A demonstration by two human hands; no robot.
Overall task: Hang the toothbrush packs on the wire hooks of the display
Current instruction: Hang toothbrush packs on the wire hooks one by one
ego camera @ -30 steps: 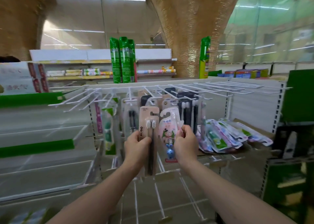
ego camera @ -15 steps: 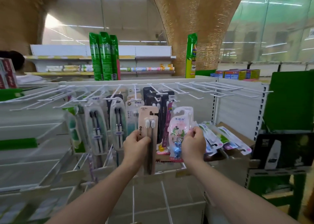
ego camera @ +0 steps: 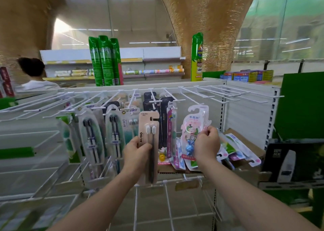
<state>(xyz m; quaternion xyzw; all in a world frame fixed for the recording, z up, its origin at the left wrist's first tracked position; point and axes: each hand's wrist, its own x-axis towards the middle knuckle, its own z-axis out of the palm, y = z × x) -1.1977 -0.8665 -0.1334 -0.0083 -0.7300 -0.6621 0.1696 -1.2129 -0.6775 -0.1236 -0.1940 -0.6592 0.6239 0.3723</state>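
My left hand (ego camera: 135, 152) grips a tan AUBO toothbrush pack (ego camera: 148, 125) upright in front of the display. My right hand (ego camera: 206, 143) pinches the right edge of a pink children's toothbrush pack (ego camera: 192, 125) with a blue rabbit toy, its hanger hole up. Both packs are held below the row of white wire hooks (ego camera: 175, 100). Several packs hang on the hooks (ego camera: 91, 131) to the left and behind. A heap of loose packs (ego camera: 235, 148) lies in a cardboard box to the right.
Empty wire hooks (ego camera: 228, 94) reach out at the upper right. Green spray cans (ego camera: 105, 60) stand on the shelf top. A person (ego camera: 33, 76) is at the far left. Green boards and a black box (ego camera: 294, 160) stand at the right. Lower wire hooks (ego camera: 166, 195) jut out beneath my arms.
My view has turned leftward, so the display slid right in the frame. My right hand has carried the pink pack to the right, away from the tan pack.
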